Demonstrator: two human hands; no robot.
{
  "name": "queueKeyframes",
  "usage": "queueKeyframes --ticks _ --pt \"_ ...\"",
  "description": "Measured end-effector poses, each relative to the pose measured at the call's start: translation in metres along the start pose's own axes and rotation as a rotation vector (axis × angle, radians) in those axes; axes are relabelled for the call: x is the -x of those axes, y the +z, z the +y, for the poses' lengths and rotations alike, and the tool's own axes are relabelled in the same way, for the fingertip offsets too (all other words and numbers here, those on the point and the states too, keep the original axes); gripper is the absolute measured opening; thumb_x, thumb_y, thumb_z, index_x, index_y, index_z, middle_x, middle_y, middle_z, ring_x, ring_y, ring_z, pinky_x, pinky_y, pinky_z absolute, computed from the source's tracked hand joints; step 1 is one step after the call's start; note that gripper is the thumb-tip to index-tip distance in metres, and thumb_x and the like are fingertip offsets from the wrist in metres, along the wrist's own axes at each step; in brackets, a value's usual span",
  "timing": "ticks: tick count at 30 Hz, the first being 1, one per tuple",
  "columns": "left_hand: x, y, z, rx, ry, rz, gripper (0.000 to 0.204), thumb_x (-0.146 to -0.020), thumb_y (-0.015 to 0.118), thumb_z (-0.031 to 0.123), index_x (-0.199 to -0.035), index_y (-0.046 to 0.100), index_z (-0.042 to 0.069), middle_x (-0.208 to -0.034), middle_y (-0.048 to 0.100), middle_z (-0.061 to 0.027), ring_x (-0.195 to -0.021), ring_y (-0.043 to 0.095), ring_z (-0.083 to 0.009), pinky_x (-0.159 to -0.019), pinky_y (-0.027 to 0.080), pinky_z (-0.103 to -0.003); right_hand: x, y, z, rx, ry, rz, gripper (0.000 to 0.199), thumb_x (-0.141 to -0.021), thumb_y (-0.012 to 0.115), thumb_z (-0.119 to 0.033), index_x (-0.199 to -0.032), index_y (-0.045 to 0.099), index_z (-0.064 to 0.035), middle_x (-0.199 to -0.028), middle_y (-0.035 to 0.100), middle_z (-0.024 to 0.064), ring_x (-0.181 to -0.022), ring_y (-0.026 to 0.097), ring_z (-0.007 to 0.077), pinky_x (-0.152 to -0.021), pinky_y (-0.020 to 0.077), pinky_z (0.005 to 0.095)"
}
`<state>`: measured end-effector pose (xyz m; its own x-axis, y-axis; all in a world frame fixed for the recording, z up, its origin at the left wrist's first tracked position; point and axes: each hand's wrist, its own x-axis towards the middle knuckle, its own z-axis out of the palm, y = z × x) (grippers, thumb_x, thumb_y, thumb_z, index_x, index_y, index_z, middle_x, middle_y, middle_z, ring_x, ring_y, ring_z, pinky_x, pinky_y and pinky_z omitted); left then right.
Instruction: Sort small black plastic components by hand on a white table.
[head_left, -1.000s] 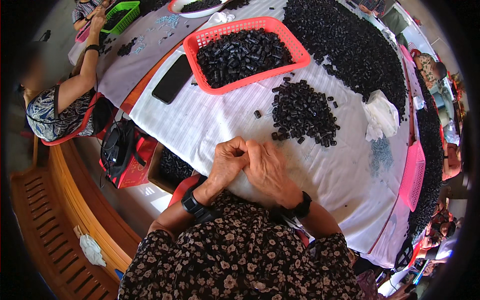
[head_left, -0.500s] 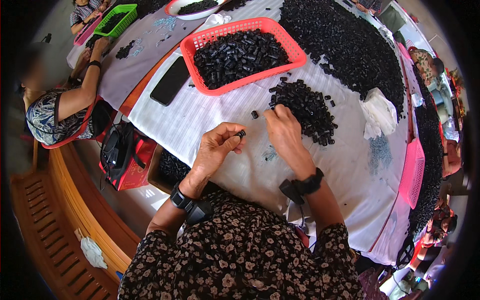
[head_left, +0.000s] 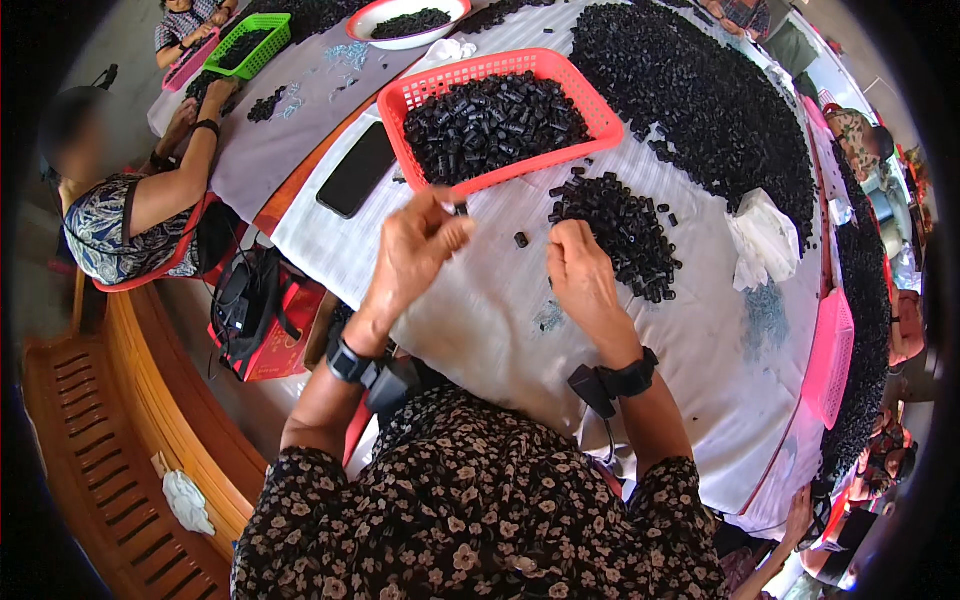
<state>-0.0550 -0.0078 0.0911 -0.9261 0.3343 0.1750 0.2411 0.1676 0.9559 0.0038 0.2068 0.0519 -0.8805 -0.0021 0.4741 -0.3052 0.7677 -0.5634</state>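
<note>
Left fingertips on one small black cylinder, right fingertips at the pile

The white tablecloth [head_left: 480,300] under my hands is rumpled, so I should keep my wrists clear of its folds. The broad spread of black pieces [head_left: 690,100] covers its far right part. Nearer me is the coral-red perforated basket [head_left: 535,168], well filled with black cylinders; my left fingers are beside its near rim, and I do well to keep my knuckles from knocking it.

The smaller heap of black cylinders [head_left: 620,235] lies right of centre, in front of the basket. My right hand [head_left: 585,275] is at its left edge, fingertips drawn together and pointing away from me. They hide whatever might be between them, so I cannot tell if I have hold of a piece. Reaching the fringe like this suits me better than digging into the middle.

My left hand [head_left: 412,250] is raised, blurred, and seems to pinch a small black cylinder [head_left: 461,209] between thumb and forefinger. A light, even pinch serves best; squeezing could make it skid out. One loose cylinder [head_left: 521,240] lies alone between my hands, easily brushed aside by a careless sleeve.
</note>
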Motion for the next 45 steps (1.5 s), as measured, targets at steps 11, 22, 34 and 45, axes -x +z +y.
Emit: queueKeyframes --ticks 11,22,34,45 --pt "-0.025 0.020 -0.015 -0.578 0.541 0.041 0.021 -0.076 0.063 -0.001 -0.097 0.063 0.004 -0.087 0.061 -0.0122 -0.080 0.059 -0.0281 -0.071 0.049 -0.035 0.050 -0.016 -0.005 -0.498 0.286 0.079 0.011 -0.080 0.060 0.005 -0.085 0.053 -0.0029 -0.080 0.051 -0.0005 -0.065 0.044 0.0028 -0.053 0.0366 0.0194" --pt "-0.028 0.059 -0.062 -0.708 0.523 -0.303 0.024 -0.070 0.060 -0.003 -0.092 0.062 0.006 -0.099 0.060 -0.0116 -0.091 0.053 -0.0325 -0.081 0.046 -0.039 0.055 -0.021 -0.012 -0.813 0.490 0.092 0.004 -0.087 0.055 0.000 -0.089 0.054 -0.0037 -0.071 0.051 -0.0032 -0.056 0.047 0.0018 -0.051 0.0397 0.0177" --pt "0.025 0.057 0.003 0.564 -0.179 -0.473 0.021 -0.089 0.057 0.008 -0.108 0.060 -0.001 -0.089 0.061 -0.0033 -0.076 0.053 -0.0104 -0.074 0.045 -0.026 0.043 -0.042 -0.033 -0.945 0.379 0.099 0.009 -0.087 0.055 0.002 -0.095 0.055 -0.0028 -0.082 0.053 -0.0002 -0.062 0.050 0.0042 -0.056 0.0441 0.0191" --pt "0.041 0.058 0.005 0.696 -0.177 -0.436 0.022 -0.089 0.056 0.004 -0.111 0.057 0.000 -0.096 0.063 -0.0035 -0.082 0.057 -0.0086 -0.075 0.047 -0.024 0.047 -0.047 -0.046 -0.918 0.421 -0.024 0.012 -0.094 0.051 -0.014 -0.088 0.054 -0.0042 -0.071 0.053 -0.0012 -0.057 0.045 0.0029 -0.050 0.0366 0.0176"
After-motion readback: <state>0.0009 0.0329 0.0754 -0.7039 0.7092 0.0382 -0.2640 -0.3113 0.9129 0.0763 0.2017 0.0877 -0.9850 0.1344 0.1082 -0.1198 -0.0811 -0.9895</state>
